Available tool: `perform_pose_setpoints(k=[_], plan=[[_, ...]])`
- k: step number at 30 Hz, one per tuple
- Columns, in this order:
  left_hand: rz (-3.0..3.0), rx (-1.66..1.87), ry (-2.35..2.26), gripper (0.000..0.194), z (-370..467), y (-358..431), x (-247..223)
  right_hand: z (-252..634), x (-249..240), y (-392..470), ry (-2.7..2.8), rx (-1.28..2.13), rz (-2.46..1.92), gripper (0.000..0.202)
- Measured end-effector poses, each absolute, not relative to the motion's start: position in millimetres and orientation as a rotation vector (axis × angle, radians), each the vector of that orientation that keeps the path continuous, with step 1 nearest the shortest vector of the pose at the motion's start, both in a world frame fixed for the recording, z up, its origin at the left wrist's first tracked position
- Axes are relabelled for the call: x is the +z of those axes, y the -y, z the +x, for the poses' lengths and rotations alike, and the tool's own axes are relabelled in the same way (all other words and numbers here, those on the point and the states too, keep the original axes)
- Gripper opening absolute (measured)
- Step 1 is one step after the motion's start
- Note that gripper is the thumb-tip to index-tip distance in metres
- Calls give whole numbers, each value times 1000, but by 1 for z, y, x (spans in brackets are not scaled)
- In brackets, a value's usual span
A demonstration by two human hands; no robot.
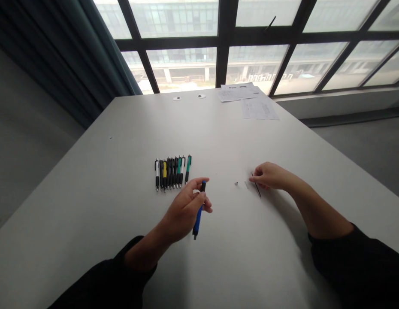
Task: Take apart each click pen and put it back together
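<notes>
My left hand (185, 210) is closed around a blue pen barrel (198, 221), whose open-looking dark end points away from me. On the right, the fingertips of my right hand (267, 176) pinch a thin dark refill (256, 186) close to the tabletop. Just left of it lies a small thin piece (246, 185), perhaps a spring. A small silvery tip (236, 183) rests between my two hands. Beyond my left hand, several pens stand side by side in a row, among them a yellow pen (164, 174) and a green pen (188, 167) at the right end.
The white table (122, 171) spreads out under everything. Printed papers (259, 108) lie at its far right edge, near two round table fittings (202, 96). Windows rise behind the table, and a dark curtain (74, 56) hangs at the left.
</notes>
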State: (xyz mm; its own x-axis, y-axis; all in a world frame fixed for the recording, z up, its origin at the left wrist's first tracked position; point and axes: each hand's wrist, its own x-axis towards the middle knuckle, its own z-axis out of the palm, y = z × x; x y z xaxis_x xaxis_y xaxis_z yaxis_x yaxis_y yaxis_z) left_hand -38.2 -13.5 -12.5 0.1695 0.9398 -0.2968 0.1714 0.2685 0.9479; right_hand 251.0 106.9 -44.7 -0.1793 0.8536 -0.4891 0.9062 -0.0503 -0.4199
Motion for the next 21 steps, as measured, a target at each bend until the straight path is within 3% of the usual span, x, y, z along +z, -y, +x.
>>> perform_pose_setpoints(k=[7,16,21], plan=[[1231,806,-1219,31,-44,9,-32,251,-45,-106,-2134,-952,1915,28],[1322,750,-1292,34,-26,-27,-53,253,-48,-108,-2153,-919,1896,36],[1389,760,-1352,25,-5,-50,-73,250,-46,-107,-2173,-857,1882,34]])
